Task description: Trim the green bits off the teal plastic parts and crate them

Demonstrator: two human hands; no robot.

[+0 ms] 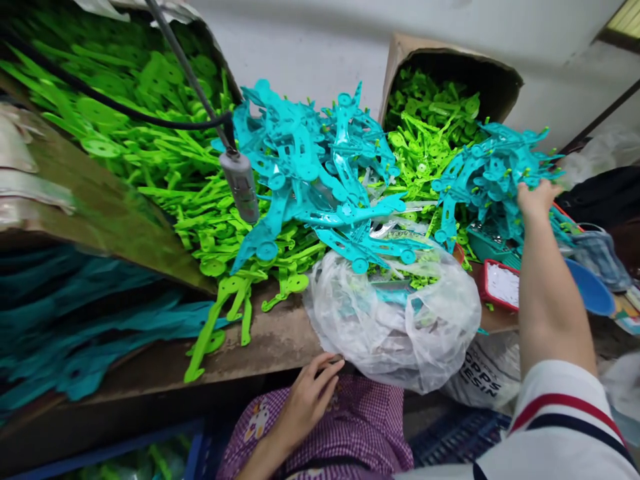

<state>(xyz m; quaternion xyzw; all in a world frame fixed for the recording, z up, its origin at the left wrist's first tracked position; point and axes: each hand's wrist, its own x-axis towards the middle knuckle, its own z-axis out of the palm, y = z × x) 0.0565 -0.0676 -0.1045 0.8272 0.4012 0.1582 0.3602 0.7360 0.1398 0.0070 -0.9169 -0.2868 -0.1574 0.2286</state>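
While the right hand [536,199] reaches far out over the bench, its fingers are closed around a bunch of turquoise plastic parts [487,175], lifted just above the green plastic parts [425,133] that spill from the cardboard box [450,63] at the far right. The bunch looks loosely interlocked, with arms and pegs sticking out on every side, so the risk is that a piece hooks on the green parts beneath and drags them along, or that pieces at the left edge of the bunch slip free and drop.

A second heap of turquoise parts [320,167] sits in the middle, leaning over a crumpled plastic bag [395,320] at the near edge of the bench [270,343]. That heap looks unsteady; a knock from the arm could send parts sliding into the bag or off the near edge. On the left, a mound of green parts [165,160] already trails to the near edge, and loose ones there could fall.

The left hand [307,397] rests near the body on a checked cloth [360,420], fingers loosely curled and holding nothing, touching the bench edge just below the bag. A black cable with a grey metal cylinder [240,183] hangs over the left mound, where lifted parts could snag. A red-rimmed tray [500,283] and a blue dish [593,290] lie under the right arm and could be bumped.
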